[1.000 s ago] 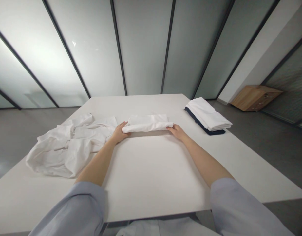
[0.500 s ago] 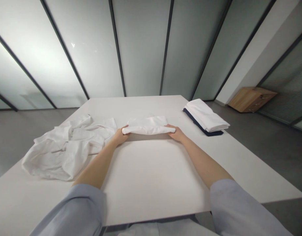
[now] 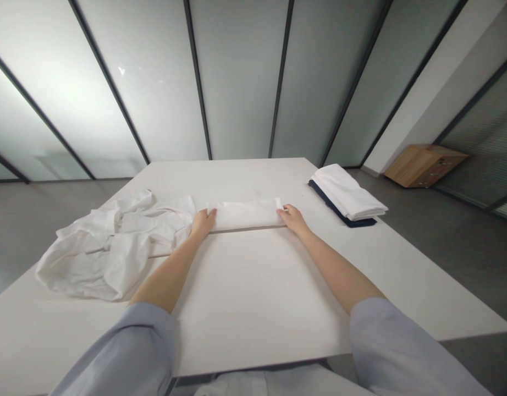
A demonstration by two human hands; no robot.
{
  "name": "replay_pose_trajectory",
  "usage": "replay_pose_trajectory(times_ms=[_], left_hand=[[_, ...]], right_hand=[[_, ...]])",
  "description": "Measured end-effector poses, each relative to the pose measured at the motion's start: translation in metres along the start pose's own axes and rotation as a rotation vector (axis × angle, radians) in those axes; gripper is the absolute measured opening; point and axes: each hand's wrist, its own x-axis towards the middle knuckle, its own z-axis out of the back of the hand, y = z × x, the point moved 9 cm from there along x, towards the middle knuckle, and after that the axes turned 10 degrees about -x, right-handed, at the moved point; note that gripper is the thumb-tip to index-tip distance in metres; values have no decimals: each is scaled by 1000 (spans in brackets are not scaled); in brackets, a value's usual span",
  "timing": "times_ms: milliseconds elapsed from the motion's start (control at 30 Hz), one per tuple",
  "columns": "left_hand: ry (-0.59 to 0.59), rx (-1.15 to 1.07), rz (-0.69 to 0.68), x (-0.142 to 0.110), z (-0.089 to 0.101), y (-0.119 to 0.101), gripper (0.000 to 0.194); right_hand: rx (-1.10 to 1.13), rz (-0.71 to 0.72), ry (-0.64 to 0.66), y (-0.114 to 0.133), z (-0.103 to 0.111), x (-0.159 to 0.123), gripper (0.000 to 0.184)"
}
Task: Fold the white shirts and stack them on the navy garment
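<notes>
A white cloth [image 3: 247,215], folded into a flat, narrow rectangle, lies on the table in front of me. My left hand [image 3: 203,222] grips its left end, thumb on top and fingers at the side or beneath. At the opposite end my right hand [image 3: 292,218] holds the cloth the same way, the thumb near its upper face. The fingers under the cloth are partly hidden. Just left of my left hand is a loose heap of crumpled white cloth [image 3: 113,247].
A folded white stack [image 3: 346,192] rests on a dark navy folded cloth [image 3: 363,223] at the right side of the white table [image 3: 262,297]. Frosted glass panels [image 3: 241,77] stand behind the table. A wooden cabinet [image 3: 422,165] is on the floor at the far right.
The near edge of the cloth, held up in a roll before, now lies flat on top of the rest. Both hands have shifted slightly and stay at its ends.
</notes>
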Motion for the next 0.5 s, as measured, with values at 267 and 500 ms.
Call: replay_pose_trajectory(times_ms=[267,500], left_hand=[[-255,9,-248,-18,24,-27,50],[16,263,-663,-46,-25,-95,53]], right_hand=[[-343,128,-258,18,11,-9,44],[-551,614,-139,87,-11,-17,49]])
